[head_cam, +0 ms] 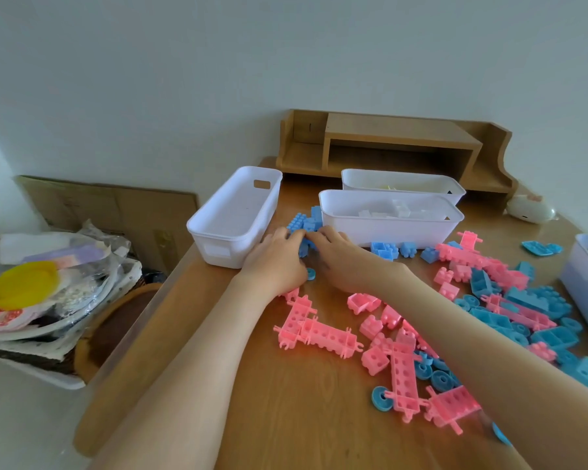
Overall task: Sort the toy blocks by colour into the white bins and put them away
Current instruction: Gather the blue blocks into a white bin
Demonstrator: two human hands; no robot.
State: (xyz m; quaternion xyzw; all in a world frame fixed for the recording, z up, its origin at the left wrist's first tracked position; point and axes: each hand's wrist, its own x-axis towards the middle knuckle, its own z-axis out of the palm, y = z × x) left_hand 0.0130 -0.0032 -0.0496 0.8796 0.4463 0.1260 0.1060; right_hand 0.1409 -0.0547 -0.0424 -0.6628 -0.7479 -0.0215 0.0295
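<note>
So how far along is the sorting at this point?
Done: white blocks lie in the middle bin. In hand: the left hand and right hand grip a blue block cluster beside the left bin, which looks empty. Left: pink blocks and loose blue blocks, mixed on the table.

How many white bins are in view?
4: left bin at far left; middle bin; rear bin behind it; right bin, cut off at the frame edge. Others may be out of view.
</note>
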